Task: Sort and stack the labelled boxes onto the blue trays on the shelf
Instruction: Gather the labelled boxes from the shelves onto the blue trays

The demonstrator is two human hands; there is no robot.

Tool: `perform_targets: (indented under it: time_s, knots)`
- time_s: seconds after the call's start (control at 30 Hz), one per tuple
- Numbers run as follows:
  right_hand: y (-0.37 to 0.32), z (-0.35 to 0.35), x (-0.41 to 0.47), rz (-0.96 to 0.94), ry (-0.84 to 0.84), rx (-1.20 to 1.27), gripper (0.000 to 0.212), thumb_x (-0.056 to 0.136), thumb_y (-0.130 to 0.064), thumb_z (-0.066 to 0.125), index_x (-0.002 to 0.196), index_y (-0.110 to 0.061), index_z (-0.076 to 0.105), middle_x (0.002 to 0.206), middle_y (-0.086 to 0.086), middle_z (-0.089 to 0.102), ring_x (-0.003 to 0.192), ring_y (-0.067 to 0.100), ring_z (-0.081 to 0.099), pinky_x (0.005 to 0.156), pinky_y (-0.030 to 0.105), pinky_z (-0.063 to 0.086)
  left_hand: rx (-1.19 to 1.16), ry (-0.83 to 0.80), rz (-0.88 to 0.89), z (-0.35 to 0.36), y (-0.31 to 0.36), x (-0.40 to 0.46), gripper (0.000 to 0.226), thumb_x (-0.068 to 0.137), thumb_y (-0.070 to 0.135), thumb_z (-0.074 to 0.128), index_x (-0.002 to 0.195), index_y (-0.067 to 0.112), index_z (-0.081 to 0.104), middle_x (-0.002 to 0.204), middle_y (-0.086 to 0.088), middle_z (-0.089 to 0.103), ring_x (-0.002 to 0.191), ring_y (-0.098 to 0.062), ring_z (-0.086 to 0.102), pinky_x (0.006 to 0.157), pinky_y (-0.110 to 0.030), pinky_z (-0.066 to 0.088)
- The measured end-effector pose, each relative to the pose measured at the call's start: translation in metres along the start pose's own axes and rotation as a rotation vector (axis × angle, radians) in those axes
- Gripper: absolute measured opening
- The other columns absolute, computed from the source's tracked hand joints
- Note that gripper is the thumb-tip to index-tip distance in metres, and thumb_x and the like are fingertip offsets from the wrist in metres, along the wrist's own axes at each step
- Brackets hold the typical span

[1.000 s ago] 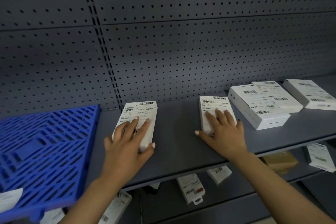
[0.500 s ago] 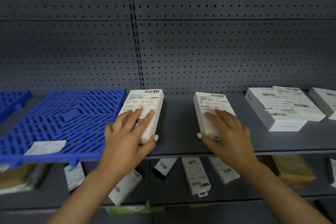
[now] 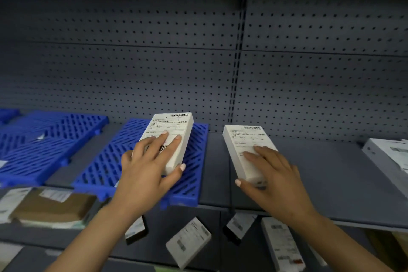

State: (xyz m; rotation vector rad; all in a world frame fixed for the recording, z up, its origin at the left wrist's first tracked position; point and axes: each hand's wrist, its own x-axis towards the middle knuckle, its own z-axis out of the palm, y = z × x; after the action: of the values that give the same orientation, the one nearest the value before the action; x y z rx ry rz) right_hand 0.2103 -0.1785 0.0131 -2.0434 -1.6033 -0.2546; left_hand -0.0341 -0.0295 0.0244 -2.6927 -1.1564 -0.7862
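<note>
Hands are working at a grey shelf (image 3: pixel 309 174) in the one head view. The left hand (image 3: pixel 150 170) is gripping a white labelled box (image 3: pixel 174 134), fingers lying along the label and thumb curled round the near right corner; this box is sitting over the blue tray (image 3: pixel 194 172) at about eleven o'clock from picture centre, its far end pointing toward twelve. Whether it is resting on the tray or hanging just above it I cannot tell. The right hand (image 3: pixel 271 174) is gripping a second white box (image 3: pixel 242 148) at about one o'clock, fingers spread on top and thumb hooked under the near left corner; that box is lying on the bare shelf just beside the tray's right edge. A second blue tray (image 3: pixel 44 139) is lying at nine o'clock, apart from the first, with a scrap of white paper on it. A larger white box (image 3: pixel 388 157) is showing at three o'clock at the frame edge. On the lower shelf (image 3: pixel 159 238), from seven to five o'clock, a brown parcel (image 3: pixel 50 207) and several small labelled boxes (image 3: pixel 187 240) are lying, blurred. Perforated grey backing (image 3: pixel 154 73) is filling the upper half.
</note>
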Motion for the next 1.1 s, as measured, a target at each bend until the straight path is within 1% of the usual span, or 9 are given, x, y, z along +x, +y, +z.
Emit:
perform_targets:
  time_s: [0.2,0.33,0.47,0.57,0.67,0.77,0.87,0.97,1.1]
  knots:
    - [-0.071,0.045,0.042,0.002,-0.088,-0.001,0.080,0.073,-0.079,0.028,0.140,-0.036,0.039,0.151,-0.013,0.026,0.139,0.008,0.018,0.105,0.039,0.027,-0.001,-0.061,0.008,0.004,-0.087,0.013,0.061,0.087,0.065,0.028,0.140,0.037,0.039,0.146,0.004,0.042,0.127,-0.020,0.031,0.084,-0.049,0.039]
    - [-0.107,0.075,0.060,0.011,-0.088,-0.004,0.080,0.073,-0.078,0.031,0.138,-0.033,0.043,0.149,-0.009,0.033,0.137,0.012,0.026,0.103,0.041,0.031,-0.007,-0.143,0.037,0.014,-0.133,0.023,0.064,0.085,0.068,0.024,0.141,0.039,0.036,0.149,0.005,0.038,0.131,-0.022,0.031,0.089,-0.049,0.034]
    - [-0.127,0.098,0.074,0.067,-0.128,-0.056,0.084,0.070,-0.079,0.027,0.139,-0.034,0.041,0.150,-0.010,0.031,0.138,0.012,0.024,0.106,0.041,0.029,0.000,-0.202,0.066,0.023,-0.162,0.033,0.067,0.084,0.070,0.023,0.140,0.038,0.039,0.147,0.003,0.041,0.131,-0.024,0.035,0.088,-0.051,0.036]
    - [-0.134,0.110,0.078,0.094,-0.129,-0.095,0.082,0.071,-0.078,0.028,0.139,-0.033,0.042,0.148,-0.008,0.034,0.137,0.013,0.028,0.105,0.044,0.033,0.013,-0.251,0.088,0.032,-0.175,0.036,0.072,0.080,0.072,0.014,0.143,0.041,0.031,0.153,0.006,0.030,0.137,-0.021,0.026,0.095,-0.051,0.033]
    - [-0.140,0.120,0.079,0.117,-0.153,-0.125,0.083,0.070,-0.078,0.026,0.139,-0.034,0.040,0.149,-0.008,0.033,0.138,0.013,0.026,0.105,0.043,0.030,-0.027,-0.269,0.108,0.036,-0.179,0.037,0.074,0.079,0.072,0.013,0.143,0.040,0.032,0.153,0.004,0.029,0.138,-0.022,0.025,0.097,-0.052,0.031]
    - [-0.145,0.126,0.079,0.133,-0.153,-0.143,0.083,0.070,-0.077,0.026,0.139,-0.033,0.041,0.149,-0.007,0.034,0.139,0.014,0.025,0.106,0.045,0.028,-0.024,-0.330,0.138,0.040,-0.182,0.038,0.078,0.076,0.073,0.006,0.146,0.042,0.020,0.157,0.005,0.016,0.142,-0.021,0.012,0.103,-0.052,0.024]
    - [-0.147,0.128,0.078,0.134,-0.144,-0.152,0.081,0.072,-0.075,0.027,0.139,-0.032,0.042,0.148,-0.005,0.037,0.139,0.016,0.026,0.111,0.051,0.021,-0.016,-0.392,0.159,0.044,-0.184,0.038,0.082,0.072,0.074,0.001,0.148,0.043,0.009,0.159,0.007,0.005,0.143,-0.019,0.001,0.109,-0.053,0.017]
    - [-0.147,0.126,0.077,0.133,-0.184,-0.172,0.083,0.073,-0.077,0.024,0.142,-0.034,0.036,0.151,-0.006,0.032,0.142,0.016,0.020,0.115,0.054,0.008,-0.039,-0.397,0.167,0.044,-0.187,0.038,0.083,0.072,0.075,0.001,0.148,0.042,0.010,0.159,0.007,0.006,0.144,-0.018,0.002,0.112,-0.053,0.014]
    - [-0.148,0.114,0.072,0.119,-0.164,-0.151,0.082,0.074,-0.078,0.021,0.142,-0.036,0.034,0.152,-0.008,0.029,0.143,0.015,0.016,0.116,0.052,0.005,-0.011,-0.391,0.188,0.041,-0.183,0.038,0.094,0.067,0.085,-0.009,0.149,0.040,0.005,0.159,0.004,0.004,0.145,-0.019,0.000,0.114,-0.052,-0.001]
